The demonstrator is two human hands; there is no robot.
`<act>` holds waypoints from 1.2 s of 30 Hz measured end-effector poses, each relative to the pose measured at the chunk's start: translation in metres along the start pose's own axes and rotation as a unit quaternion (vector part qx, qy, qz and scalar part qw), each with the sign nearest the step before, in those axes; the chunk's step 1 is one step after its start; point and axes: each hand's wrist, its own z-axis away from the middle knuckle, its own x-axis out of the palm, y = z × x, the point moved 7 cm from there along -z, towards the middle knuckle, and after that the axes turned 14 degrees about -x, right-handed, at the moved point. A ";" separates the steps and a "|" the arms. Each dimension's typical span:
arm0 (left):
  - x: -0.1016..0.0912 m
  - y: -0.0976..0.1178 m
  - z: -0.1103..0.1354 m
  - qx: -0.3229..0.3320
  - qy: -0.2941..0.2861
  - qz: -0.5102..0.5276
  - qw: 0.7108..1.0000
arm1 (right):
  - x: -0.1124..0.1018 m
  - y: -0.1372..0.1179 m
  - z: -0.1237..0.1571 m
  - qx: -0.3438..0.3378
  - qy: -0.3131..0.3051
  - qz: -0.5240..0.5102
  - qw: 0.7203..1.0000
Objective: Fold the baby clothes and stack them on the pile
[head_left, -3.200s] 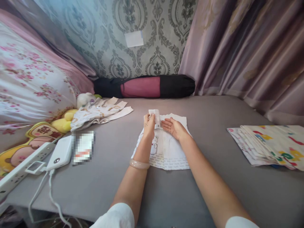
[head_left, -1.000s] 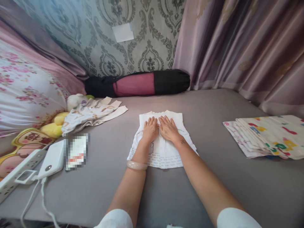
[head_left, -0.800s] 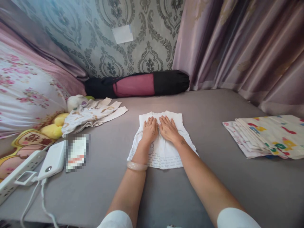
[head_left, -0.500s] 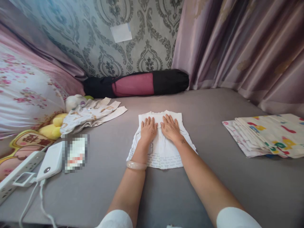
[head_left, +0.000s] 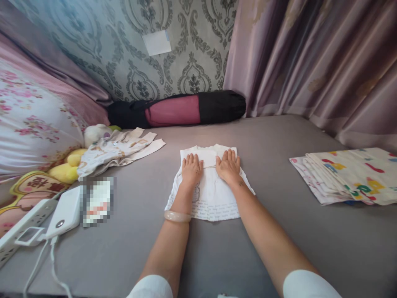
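A small white shirt [head_left: 214,194] with rows of faint printed lettering near its lower edge lies flat on the grey bed sheet. Its upper part appears folded in at the sides. My left hand [head_left: 191,169], below a pale bangle, rests palm down on the left upper part of the shirt, fingers pointing away from me. On the right upper part lies my right hand [head_left: 228,166], also palm down with its thumb apart from the fingers. Neither hand grips the cloth. Part of a dark print beside my left hand is covered by it.
Folded patterned cloths [head_left: 350,176] lie at the right. At the left are a printed baby garment [head_left: 116,151], plush toys [head_left: 66,169], a white power bank [head_left: 65,213] with cables and a power strip [head_left: 27,227]. A long black and pink bag [head_left: 175,111] lies along the wall.
My right hand has slid a little to the right across the shirt, and my left hand slightly left, widening the gap between them. The shirt stays in place.
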 end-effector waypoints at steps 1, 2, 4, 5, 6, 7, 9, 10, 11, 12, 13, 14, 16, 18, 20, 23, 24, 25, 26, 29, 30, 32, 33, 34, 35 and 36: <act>0.002 -0.001 0.000 0.001 -0.007 -0.005 1.000 | 0.001 0.002 0.000 0.008 -0.008 0.003 1.000; 0.004 -0.001 0.000 0.002 -0.011 -0.011 1.000 | 0.003 0.003 -0.001 0.011 -0.016 0.008 1.000; 0.004 -0.001 0.000 0.003 -0.013 -0.025 1.000 | 0.004 0.004 -0.001 0.012 -0.030 0.018 0.999; 0.004 -0.001 0.000 0.002 -0.012 -0.031 0.999 | 0.004 0.004 -0.001 0.015 -0.038 0.023 0.999; 0.003 0.000 0.000 0.002 -0.012 -0.036 0.999 | 0.004 0.005 -0.002 0.019 -0.047 0.029 0.998; 0.002 0.000 0.001 0.003 -0.010 -0.039 0.999 | 0.002 0.004 -0.001 0.024 -0.056 0.035 0.998; 0.000 0.002 0.001 0.005 -0.004 -0.035 0.999 | -0.002 0.000 -0.002 0.025 -0.067 0.049 0.996; -0.002 0.003 0.000 0.007 0.001 -0.029 1.000 | -0.004 -0.005 -0.003 0.015 -0.069 0.055 0.996; -0.003 0.003 0.000 0.008 0.009 -0.020 1.000 | -0.006 -0.012 -0.004 -0.005 -0.071 0.059 0.996; -0.005 0.002 0.000 0.009 0.018 -0.009 1.000 | -0.007 -0.022 -0.006 -0.033 -0.074 0.059 0.995; -0.006 0.001 -0.001 0.009 0.027 0.006 1.000 | -0.006 -0.033 -0.008 -0.066 -0.080 0.058 0.993; -0.008 0.000 -0.002 0.010 0.036 0.023 0.999 | -0.004 -0.044 -0.011 -0.102 -0.090 0.054 0.989; -0.009 -0.005 -0.003 0.009 0.048 0.062 0.997 | 0.004 -0.065 -0.016 -0.170 -0.108 0.045 0.979; -0.009 -0.010 -0.005 0.004 0.049 0.096 0.994 | 0.012 -0.079 -0.021 -0.217 -0.115 0.042 0.968; -0.009 -0.015 -0.007 -0.006 0.045 0.121 0.992 | 0.022 -0.085 -0.026 -0.233 -0.120 0.042 0.964; -0.009 -0.019 -0.009 -0.026 0.040 0.142 0.989 | 0.036 -0.081 -0.031 -0.216 -0.131 0.043 0.967; -0.009 -0.019 -0.010 -0.032 0.040 0.145 0.988 | 0.039 -0.080 -0.031 -0.212 -0.131 0.044 0.967; -0.010 -0.019 -0.010 -0.036 0.040 0.147 0.988 | 0.041 -0.079 -0.032 -0.211 -0.129 0.045 0.968; -0.011 -0.019 -0.010 -0.039 0.041 0.147 0.987 | 0.043 -0.078 -0.032 -0.212 -0.126 0.046 0.968; -0.012 -0.017 -0.009 -0.042 0.042 0.146 0.987 | 0.044 -0.078 -0.031 -0.211 -0.122 0.047 0.969; -0.013 -0.017 -0.009 -0.041 0.043 0.146 0.987 | 0.043 -0.078 -0.031 -0.209 -0.122 0.047 0.969; -0.013 -0.017 -0.008 -0.034 0.046 0.148 0.987 | 0.041 -0.078 -0.031 -0.209 -0.125 0.039 0.969; -0.013 -0.018 -0.008 -0.029 0.047 0.150 0.987 | 0.039 -0.079 -0.030 -0.210 -0.128 0.030 0.969; -0.012 -0.018 -0.008 -0.023 0.049 0.152 0.987 | 0.037 -0.078 -0.030 -0.211 -0.131 0.021 0.968; -0.012 -0.018 -0.009 -0.016 0.051 0.153 0.987 | 0.035 -0.077 -0.030 -0.210 -0.129 0.014 0.969; -0.011 -0.018 -0.009 -0.006 0.052 0.154 0.987 | 0.032 -0.075 -0.030 -0.208 -0.122 0.011 0.971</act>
